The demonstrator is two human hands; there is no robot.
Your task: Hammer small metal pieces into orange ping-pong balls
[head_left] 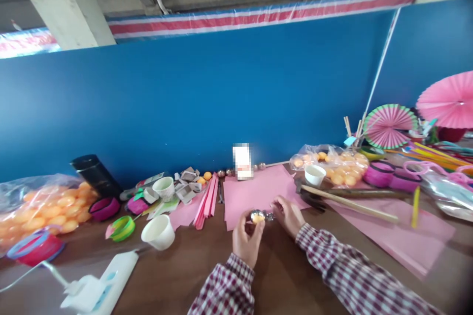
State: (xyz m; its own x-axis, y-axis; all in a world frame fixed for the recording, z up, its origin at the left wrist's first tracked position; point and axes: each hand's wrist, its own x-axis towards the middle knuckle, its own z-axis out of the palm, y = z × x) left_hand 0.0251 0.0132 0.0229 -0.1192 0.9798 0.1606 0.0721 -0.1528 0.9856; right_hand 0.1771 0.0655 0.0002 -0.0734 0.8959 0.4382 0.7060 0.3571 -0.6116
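Note:
My left hand (247,242) is closed, thumb and fingers around a shiny round metal knob (255,216) with a narrower metal part pointing right. My right hand (290,215) is beside that narrower end, its thumb and fingertips drawn together in a pinch. Whatever those fingertips hold is too small to make out. Both hands are above the brown tabletop (288,266), at the near edge of a pink paper sheet (254,194). More shiny metal balls (221,173) sit in a row behind the sheet.
A hammer (347,203) lies right of my right hand, across more pink paper (417,241). White cups (158,232), a power strip (118,275) and a bag of orange balls (55,206) stand left. Another ball bag (343,167) and paper fans (390,125) are right. A blue partition (221,88) closes the back.

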